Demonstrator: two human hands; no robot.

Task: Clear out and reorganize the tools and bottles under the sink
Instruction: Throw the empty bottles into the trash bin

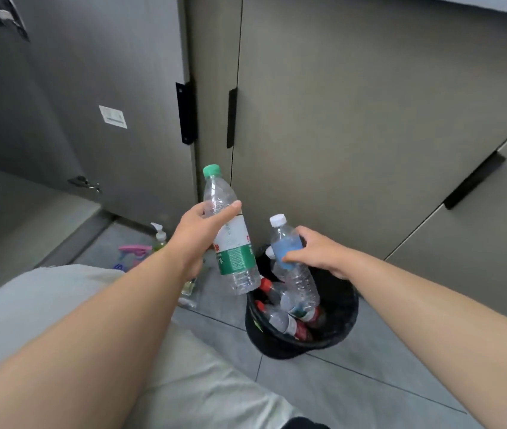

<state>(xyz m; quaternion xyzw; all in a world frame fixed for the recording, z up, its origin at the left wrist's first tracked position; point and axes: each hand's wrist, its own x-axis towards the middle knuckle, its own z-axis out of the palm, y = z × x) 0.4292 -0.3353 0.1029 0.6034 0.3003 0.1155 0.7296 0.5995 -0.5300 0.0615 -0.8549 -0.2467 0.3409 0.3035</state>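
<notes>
Nearly upright, tilted left: green-capped bottle (233,258), white-capped bottle (286,244).

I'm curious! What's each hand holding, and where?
Left hand grips clear green-capped plastic bottle near its shoulder; right hand grips clear white-capped plastic bottle around its blue label.

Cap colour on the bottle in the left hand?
Green: the cap of the bottle in the left hand. Head view shows it clearly.

Matte grey-olive cabinet doors (370,119) with slim vertical black handles (231,118) fill the wall ahead, with drawer fronts (478,243) to their right and an open door (91,72) bearing a white sticker (113,116) at the left, all above a grey tiled floor (354,394) in soft, even light.
</notes>
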